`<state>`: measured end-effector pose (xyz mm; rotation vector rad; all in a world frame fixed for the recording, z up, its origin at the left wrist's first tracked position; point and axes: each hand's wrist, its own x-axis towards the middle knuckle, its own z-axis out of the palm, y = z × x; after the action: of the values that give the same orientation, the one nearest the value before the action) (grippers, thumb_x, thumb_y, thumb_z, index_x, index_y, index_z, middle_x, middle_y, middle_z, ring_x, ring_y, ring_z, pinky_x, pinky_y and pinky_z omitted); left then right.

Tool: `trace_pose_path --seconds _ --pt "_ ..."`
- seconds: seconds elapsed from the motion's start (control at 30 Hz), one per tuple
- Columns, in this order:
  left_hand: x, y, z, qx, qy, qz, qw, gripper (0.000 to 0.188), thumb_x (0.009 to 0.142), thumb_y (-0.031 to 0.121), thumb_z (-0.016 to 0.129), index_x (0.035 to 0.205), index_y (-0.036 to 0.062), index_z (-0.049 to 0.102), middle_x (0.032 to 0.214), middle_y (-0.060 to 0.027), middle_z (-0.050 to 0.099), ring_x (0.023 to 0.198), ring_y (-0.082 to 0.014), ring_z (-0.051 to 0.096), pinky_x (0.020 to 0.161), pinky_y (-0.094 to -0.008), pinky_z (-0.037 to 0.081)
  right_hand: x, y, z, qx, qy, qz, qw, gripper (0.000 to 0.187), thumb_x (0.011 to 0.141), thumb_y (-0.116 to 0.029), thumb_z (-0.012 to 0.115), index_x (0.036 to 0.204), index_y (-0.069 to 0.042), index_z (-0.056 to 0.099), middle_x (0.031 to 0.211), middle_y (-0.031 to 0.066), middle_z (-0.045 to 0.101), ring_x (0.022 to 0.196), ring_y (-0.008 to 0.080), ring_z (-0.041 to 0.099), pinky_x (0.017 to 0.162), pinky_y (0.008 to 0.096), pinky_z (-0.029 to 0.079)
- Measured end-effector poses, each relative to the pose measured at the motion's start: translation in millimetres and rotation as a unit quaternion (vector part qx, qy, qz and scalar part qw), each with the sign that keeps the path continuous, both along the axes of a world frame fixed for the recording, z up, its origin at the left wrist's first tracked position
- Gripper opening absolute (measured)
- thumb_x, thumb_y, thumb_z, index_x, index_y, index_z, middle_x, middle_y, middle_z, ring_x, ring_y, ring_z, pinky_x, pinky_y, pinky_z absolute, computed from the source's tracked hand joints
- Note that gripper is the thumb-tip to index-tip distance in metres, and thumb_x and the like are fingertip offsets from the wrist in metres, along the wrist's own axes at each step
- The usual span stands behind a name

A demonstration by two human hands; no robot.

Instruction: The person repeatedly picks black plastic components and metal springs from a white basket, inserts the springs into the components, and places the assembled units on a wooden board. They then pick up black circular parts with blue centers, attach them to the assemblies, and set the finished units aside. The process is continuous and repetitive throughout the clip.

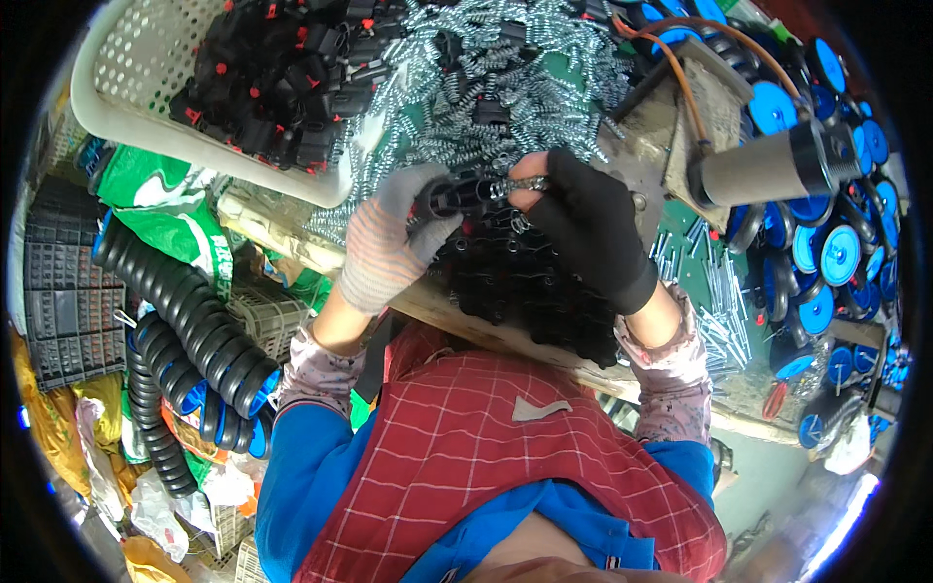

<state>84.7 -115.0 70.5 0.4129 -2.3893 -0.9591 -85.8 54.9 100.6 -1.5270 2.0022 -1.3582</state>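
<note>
My left hand (pixel 389 238), in a pale striped glove, grips a black plastic part (pixel 455 198) over the front of the workbench. In a black glove with bare fingertips, my right hand (pixel 595 231) pinches a metal coil spring (pixel 517 185) against the right end of that part. How far the spring sits inside it I cannot tell. Just below both hands lies a dark heap of black parts (pixel 525 291) with thin wire ends showing. Beyond them spreads a large pile of loose coil springs (pixel 476 83).
A white perforated basket (pixel 102 117) of black parts with red bits (pixel 282 83) stands far left. Right are a metal cylinder (pixel 768 173) on a fixture, long metal pins (pixel 714 301) and blue-black wheels (pixel 841 255). Stacked wheels (pixel 185 291) and a dark crate (pixel 73 282) lie left.
</note>
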Motion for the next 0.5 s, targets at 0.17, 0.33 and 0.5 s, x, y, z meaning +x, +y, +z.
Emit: trace_pose_path --seconds 0.17,0.33,0.5 --pt "44.0 1.3 -31.7 0.132 0.006 -0.002 0.991 0.049 0.079 0.007 0.08 0.124 0.0069 0.059 0.108 -0.0141 0.069 0.092 -0.0273 0.069 0.083 -0.036 0.055 18.0 -33.6 -8.2 -0.031 0.315 0.14 0.938 0.025 0.08 -0.017 0.075 0.102 -0.012 0.067 0.086 0.0045 0.067 0.074 0.0265 0.066 0.062 0.0367 0.054" --pt "55.4 0.4 -55.2 0.156 0.068 0.004 0.985 0.057 0.076 -0.001 0.081 0.127 0.0053 0.056 0.113 -0.0136 0.069 0.094 -0.0239 0.069 0.083 -0.0357 0.055 19.9 -51.8 -22.0 0.011 0.203 0.173 0.964 0.029 0.079 -0.015 0.074 0.107 -0.013 0.066 0.091 0.0055 0.069 0.08 0.0251 0.069 0.068 0.0344 0.056" --pt "49.9 -24.4 -63.3 0.062 0.125 -0.036 0.99 0.061 0.075 -0.007 0.077 0.13 0.004 0.052 0.115 -0.0177 0.067 0.099 -0.0291 0.067 0.081 -0.0363 0.056 8.4 -71.1 -10.4 0.09 0.158 0.222 0.958 0.03 0.082 -0.009 0.074 0.111 -0.009 0.068 0.089 0.0063 0.07 0.077 0.0227 0.069 0.07 0.0315 0.054"
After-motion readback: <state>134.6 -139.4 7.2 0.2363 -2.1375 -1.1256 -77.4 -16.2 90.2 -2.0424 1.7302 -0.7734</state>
